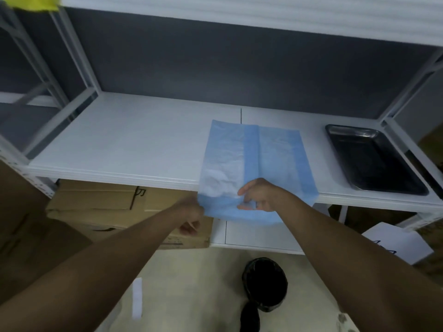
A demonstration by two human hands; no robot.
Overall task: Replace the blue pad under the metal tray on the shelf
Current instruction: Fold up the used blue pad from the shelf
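Blue pad (259,161) lies partly folded on the white shelf (124,144), centre-right of frame, its near edge hanging over the shelf's front lip. Left hand (191,212) pinches the pad's lower-left corner – fingers curled, blurred. Right hand (259,195) grips the pad's near edge at lower centre, thumb on top, fingers curled under the fold. Metal tray (374,159) sits on the same shelf at the right of frame, beside the pad but not touching it, nothing under it. Cardboard boxes (115,209) on the lower shelf, left of centre. Black round object (266,283) on the floor at bottom centre – can't tell what it is. White paper (398,243) at lower right.
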